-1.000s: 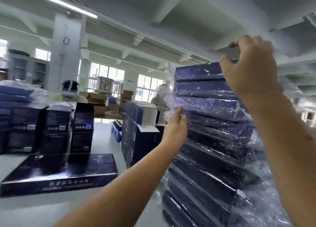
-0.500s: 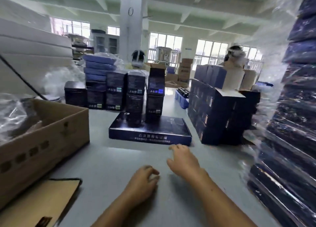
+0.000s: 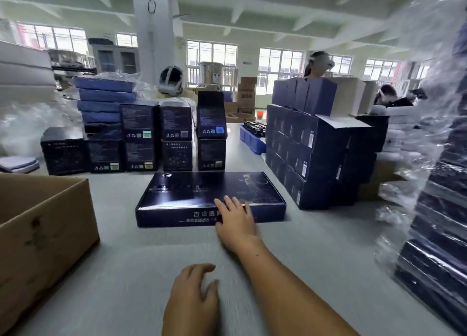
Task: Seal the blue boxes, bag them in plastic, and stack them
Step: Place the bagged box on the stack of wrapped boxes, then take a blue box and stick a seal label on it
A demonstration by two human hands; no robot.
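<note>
At the far left we see an open cardboard carton (image 3: pixel 43 232) standing on the grey table (image 3: pixel 126 272), its near corner facing us. Behind it, toward the back of the table, a row of small dark upright boxes (image 3: pixel 141 138) is stacked 2 high, with a pile of bagged blue boxes (image 3: pixel 106 100) behind them.

In the middle, a flat dark blue box (image 3: pixel 192 196) lies on the table with its lid down and white printed text along its near side. Our left hand (image 3: pixel 192 303) hovers low over the table near the bottom of the view, palm down, fingers loosely curled and holding nothing; it is blurred, so we cannot tell whether it touches the surface. Our right hand (image 3: pixel 235 219) reaches forward with fingers spread flat, resting on the near front edge of the flat dark blue box, fingertips on the lid; it grips nothing.

Further right, a block of dark blue cartons (image 3: pixel 310 153) is stacked on the table, well apart from the hand. At the far right edge, a tall stack of blue boxes wrapped in clear plastic (image 3: pixel 439 234) rises beyond the top of the view, its film crinkled and shiny.
</note>
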